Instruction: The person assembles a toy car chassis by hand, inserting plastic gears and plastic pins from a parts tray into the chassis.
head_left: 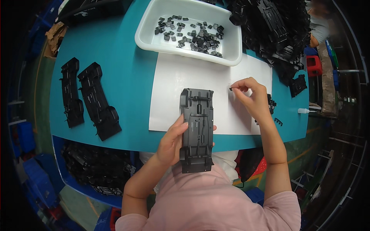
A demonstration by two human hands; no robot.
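Note:
My left hand [171, 143] is wrapped round a black plastic toy car chassis [197, 131], holding it with its moulded face up over the table's near edge. To the right, my right hand [252, 96] pinches a small black plastic piece [231, 89] between thumb and fingertips above the white sheet [167, 88]. The piece is too small to make out in detail. Ahead stands a white plastic bin [148, 45] with many small black clips [200, 40] scattered in it.
Two more black chassis [99, 102] lie on the teal table [131, 88] at left. A large heap of black parts [269, 30] rises at far right. Small black parts [271, 104] and a white bottle [303, 111] sit at right. A blue crate [61, 173] of black parts stands below the table's left edge.

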